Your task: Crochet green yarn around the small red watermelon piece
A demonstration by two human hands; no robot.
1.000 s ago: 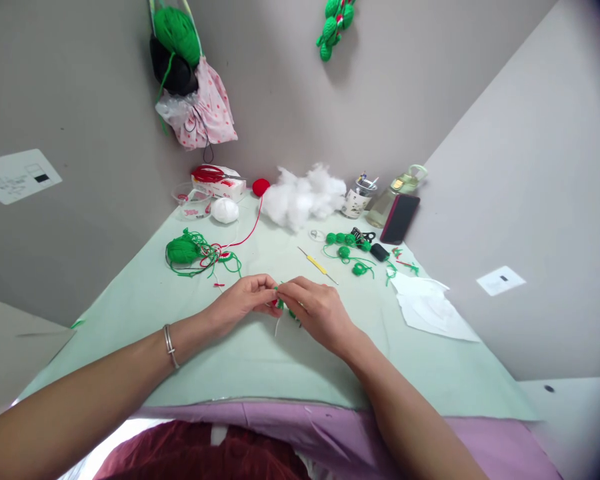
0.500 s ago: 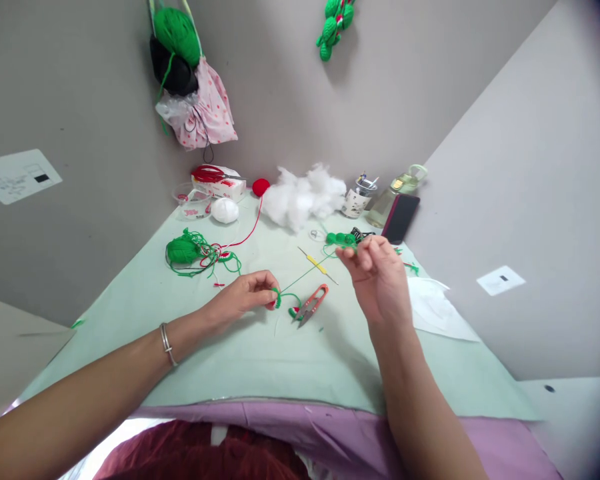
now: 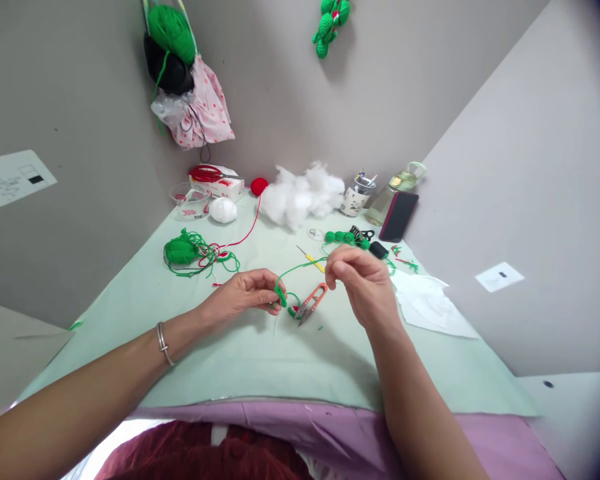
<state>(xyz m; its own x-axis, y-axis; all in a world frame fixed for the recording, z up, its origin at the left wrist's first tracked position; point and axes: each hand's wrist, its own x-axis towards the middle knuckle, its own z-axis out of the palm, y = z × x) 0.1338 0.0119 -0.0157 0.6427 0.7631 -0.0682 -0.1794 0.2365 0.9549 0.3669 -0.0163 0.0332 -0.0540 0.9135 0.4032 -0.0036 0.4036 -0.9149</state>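
Note:
My left hand point(image 3: 250, 291) is closed, its thumb and fingers pinching a small green crochet piece point(image 3: 281, 297). A strand of green yarn point(image 3: 300, 266) rises from that piece in a slack curve and runs to my right hand point(image 3: 360, 283). The right hand hangs above the table with its fingers pinched together; whether a needle is between them is too small to see. Between my hands lie orange-handled thread snips point(image 3: 314, 303), blades toward me. Beside their tips is a small red, white and green crochet piece point(image 3: 294, 311). The yellow crochet hook point(image 3: 311, 257) is partly hidden by the right hand.
A tangled green yarn ball point(image 3: 183, 251) lies left. White stuffing point(image 3: 303, 195), a red yarn ball point(image 3: 259, 187) and a white ball point(image 3: 223, 210) stand at the back. Back right are a pen cup point(image 3: 356, 200), a bottle point(image 3: 380, 208), a phone point(image 3: 399, 217) and green crochet balls point(image 3: 340, 237).
My right hand has come down and slightly left, turning its fingers toward the left hand. The taut green yarn has gone slack. The crochet piece has turned in my left fingers.

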